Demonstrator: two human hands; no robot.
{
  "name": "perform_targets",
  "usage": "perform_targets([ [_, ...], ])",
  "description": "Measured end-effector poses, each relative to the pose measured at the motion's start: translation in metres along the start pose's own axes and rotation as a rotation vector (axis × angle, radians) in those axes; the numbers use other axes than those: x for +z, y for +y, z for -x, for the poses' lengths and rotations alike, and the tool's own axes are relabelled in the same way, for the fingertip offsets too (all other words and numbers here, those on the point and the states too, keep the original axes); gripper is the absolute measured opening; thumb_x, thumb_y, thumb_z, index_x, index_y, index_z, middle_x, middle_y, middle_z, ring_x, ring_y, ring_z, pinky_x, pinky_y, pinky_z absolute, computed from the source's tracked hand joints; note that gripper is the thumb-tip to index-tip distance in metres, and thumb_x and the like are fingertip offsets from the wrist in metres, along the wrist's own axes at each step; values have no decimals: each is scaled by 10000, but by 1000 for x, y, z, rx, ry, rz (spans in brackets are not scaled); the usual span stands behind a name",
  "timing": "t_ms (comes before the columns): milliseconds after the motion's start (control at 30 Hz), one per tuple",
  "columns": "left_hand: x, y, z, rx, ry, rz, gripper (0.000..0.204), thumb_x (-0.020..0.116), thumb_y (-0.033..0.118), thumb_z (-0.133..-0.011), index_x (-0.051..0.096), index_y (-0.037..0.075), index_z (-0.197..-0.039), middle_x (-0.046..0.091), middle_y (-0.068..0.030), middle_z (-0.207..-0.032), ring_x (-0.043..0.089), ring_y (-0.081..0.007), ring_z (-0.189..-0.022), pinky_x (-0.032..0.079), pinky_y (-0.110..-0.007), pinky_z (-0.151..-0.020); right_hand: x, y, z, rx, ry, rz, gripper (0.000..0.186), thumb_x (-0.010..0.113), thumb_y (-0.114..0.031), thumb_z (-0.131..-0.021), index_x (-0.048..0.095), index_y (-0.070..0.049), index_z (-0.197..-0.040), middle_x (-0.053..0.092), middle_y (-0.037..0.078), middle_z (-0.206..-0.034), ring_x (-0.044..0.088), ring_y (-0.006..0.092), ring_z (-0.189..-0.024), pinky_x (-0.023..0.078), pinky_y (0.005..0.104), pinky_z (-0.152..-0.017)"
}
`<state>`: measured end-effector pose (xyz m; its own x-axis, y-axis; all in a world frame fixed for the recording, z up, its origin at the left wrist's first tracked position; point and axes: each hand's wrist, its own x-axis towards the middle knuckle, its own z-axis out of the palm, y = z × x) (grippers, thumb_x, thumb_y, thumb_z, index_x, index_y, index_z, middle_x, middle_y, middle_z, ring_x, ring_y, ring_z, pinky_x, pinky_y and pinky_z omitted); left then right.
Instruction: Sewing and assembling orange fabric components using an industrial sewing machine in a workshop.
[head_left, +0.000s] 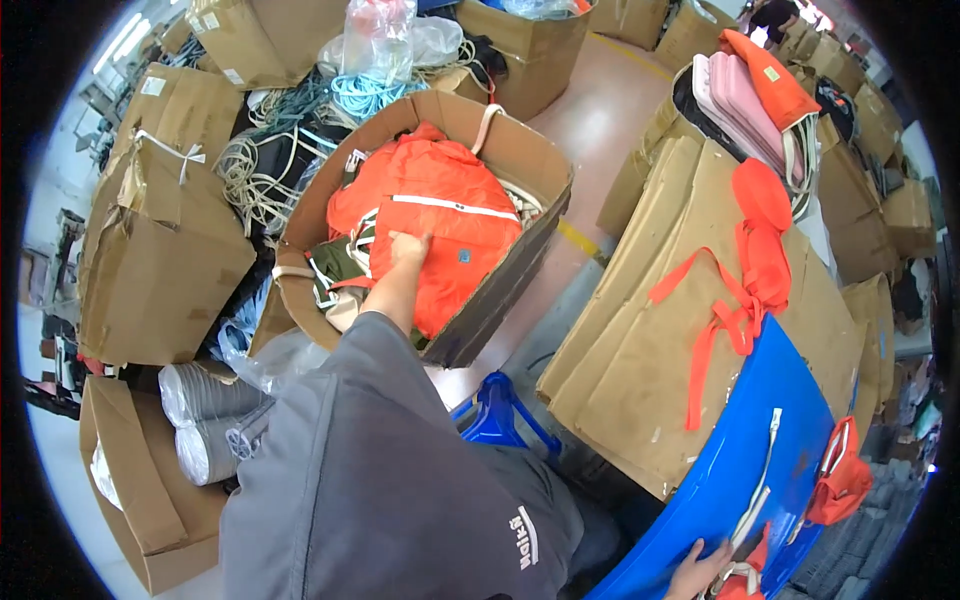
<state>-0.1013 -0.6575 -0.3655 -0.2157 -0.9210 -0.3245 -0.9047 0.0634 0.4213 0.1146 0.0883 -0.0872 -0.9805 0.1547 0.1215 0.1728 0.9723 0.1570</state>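
My left hand (pixel 408 248) reaches into a large open carton (pixel 510 300), its fingers closed on an orange fabric bag (pixel 465 220) near the white zipper across its front. The bag lies on top of the carton's contents, beside olive-green fabric (pixel 343 258) and white cords. Low at the right, my right hand (pixel 698 572) lies at the edge of a blue tabletop (pixel 735 440), fingers stretched toward a white zipper strip (pixel 758 500). Next to those fingers is a small orange piece with pale cord (pixel 742 582), partly cut off by the lower edge of the picture.
Flattened cardboard (pixel 640 320) covers the table's far part, with a roll of orange webbing (pixel 762 195) on it. Another orange piece (pixel 840 475) hangs at the right edge. Cartons (pixel 165 255) and coiled cords (pixel 265 185) crowd the left. A blue stand (pixel 497 410) is on the floor between.
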Motion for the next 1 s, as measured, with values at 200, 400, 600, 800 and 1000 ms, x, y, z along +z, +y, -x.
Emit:
perform_targets([
  [200,-30,-1,-20,163,-277,-189,1159,693,772,-633,448,-79,-1381,448,-242,-1443,401,-326,-1378,298,-394,-1146,-34,-65,21,146,138,-258,597,528,-398,-980,427,13,-1401,400,217,-1457,459,380,-1286,310,493,-1102],
  [400,20,62,-90,350,-93,121,554,551,468,-920,621,-42,-1127,630,-241,-1180,614,-319,-1113,483,-434,-939,-202,-193,22,-498,-327,-1130,726,422,-554,-969,484,69,-1335,501,222,-1357,518,304,-1241,402,431,-1054],
  [600,-158,270,175,1362,-192,908,247,657,250,-919,632,31,-810,597,-5,-754,509,-98,-708,427,-294,-669,-254,-197,46,-920,-312,-2378,1059,207,-758,-913,616,205,-1071,324,535,-1290,377,603,-1248,289,617,-1065],
  [800,-313,292,429,1763,-929,1274,179,586,195,-968,632,55,-1070,640,21,-907,591,-69,-780,464,-237,-715,-254,-175,103,-627,-57,-2203,1017,186,-773,-900,683,98,-1072,433,440,-1280,373,530,-1273,254,605,-1076],
  [1000,-395,284,572,2083,-1629,1443,196,599,257,-979,577,75,-1048,626,-29,-964,625,-101,-904,496,-250,-786,-191,-119,123,271,509,-1392,565,469,-457,-986,488,19,-1290,532,213,-1286,522,302,-1206,415,444,-1008],
])
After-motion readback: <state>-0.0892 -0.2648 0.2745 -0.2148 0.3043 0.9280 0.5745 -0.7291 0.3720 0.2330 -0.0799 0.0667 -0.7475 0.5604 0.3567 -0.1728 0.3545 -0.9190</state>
